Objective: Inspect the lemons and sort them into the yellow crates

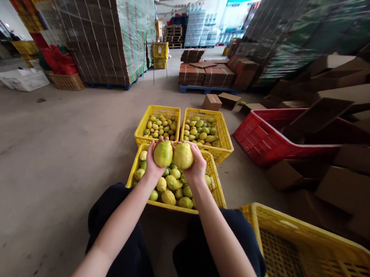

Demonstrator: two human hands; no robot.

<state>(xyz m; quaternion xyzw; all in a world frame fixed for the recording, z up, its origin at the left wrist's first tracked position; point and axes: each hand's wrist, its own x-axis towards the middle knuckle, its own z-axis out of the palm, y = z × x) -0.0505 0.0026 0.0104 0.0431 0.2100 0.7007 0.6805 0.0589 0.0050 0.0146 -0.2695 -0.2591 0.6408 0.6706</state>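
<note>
My left hand point(153, 161) is wrapped round a green-yellow fruit point(163, 154). Beside it, my right hand point(197, 163) grips a paler yellow fruit point(183, 156). Both fruits are held up side by side, close together, above the near yellow crate point(221, 197), which holds many green and yellow fruits point(169, 197). Just beyond stand two more yellow crates, the back left one point(139, 128) and the back right one point(226, 138), each with smaller-looking fruits inside. Some fingertips are hidden behind the held fruits.
At the lower right is another yellow crate point(306, 227). A red crate point(255, 141) and cardboard boxes point(348, 186) lie to the right. Flattened cartons rest on a blue pallet point(205, 90) ahead, between tall wrapped stacks. A wicker basket point(67, 81) stands at the back left.
</note>
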